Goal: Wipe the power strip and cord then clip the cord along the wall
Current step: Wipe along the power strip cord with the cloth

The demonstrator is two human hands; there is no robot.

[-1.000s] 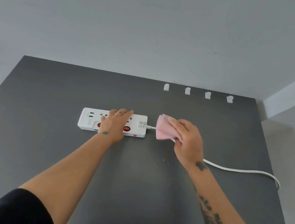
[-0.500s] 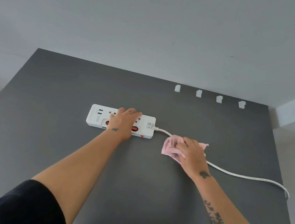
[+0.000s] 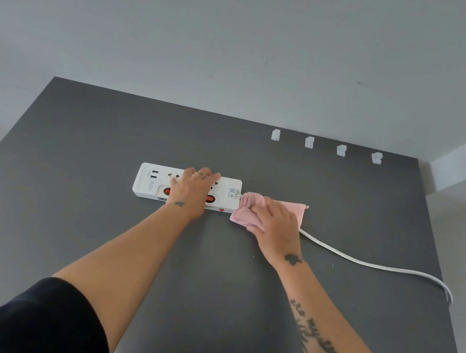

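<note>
Left hand (image 3: 192,192) flat, fingers straight, pressing down the white power strip (image 3: 150,181) mid-table (image 3: 76,216). Right hand (image 3: 278,225) curled around a bunched pink cloth (image 3: 247,210) over the cord (image 3: 361,262) at the strip's right end. Cord trails to the table's right edge; four white cable clips (image 3: 309,142) line the back edge.

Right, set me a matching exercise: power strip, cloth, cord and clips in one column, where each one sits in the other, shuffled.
Things:
1. power strip
2. cloth
3. cord
4. clips

Places:
A. in a row near the back edge of the table
B. bunched in the grip of the right hand
C. pressed flat under the left hand
D. trailing to the table's right edge

Pairs: 1-C, 2-B, 3-D, 4-A.
</note>
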